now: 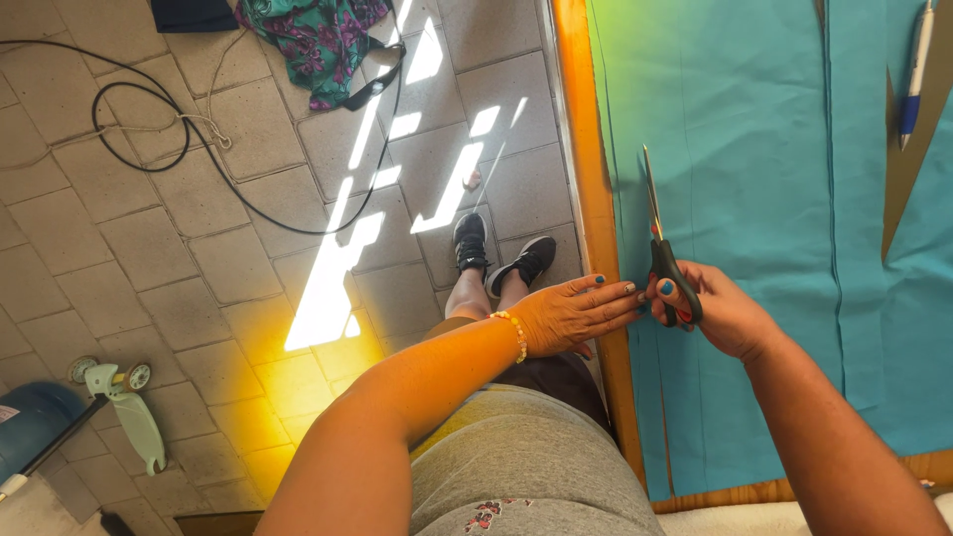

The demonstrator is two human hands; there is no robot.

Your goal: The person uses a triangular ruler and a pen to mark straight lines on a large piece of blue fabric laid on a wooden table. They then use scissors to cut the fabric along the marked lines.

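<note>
My right hand (pixel 717 313) grips the black handles of a pair of scissors (pixel 659 238). Their blades point away from me along a slit in the teal fabric (pixel 754 179) spread on the wooden table (pixel 592 189). My left hand (pixel 571 313) lies flat with fingers stretched, pressing the narrow fabric strip at the table's left edge, fingertips right next to the scissor handles. A beaded bracelet sits on my left wrist.
A blue and white pen (pixel 915 74) lies on the fabric at the upper right. On the paved floor are a black cable (pixel 179 149), a patterned cloth (pixel 318 40), a pale green scooter (pixel 134 407) and a blue cylinder (pixel 30 422).
</note>
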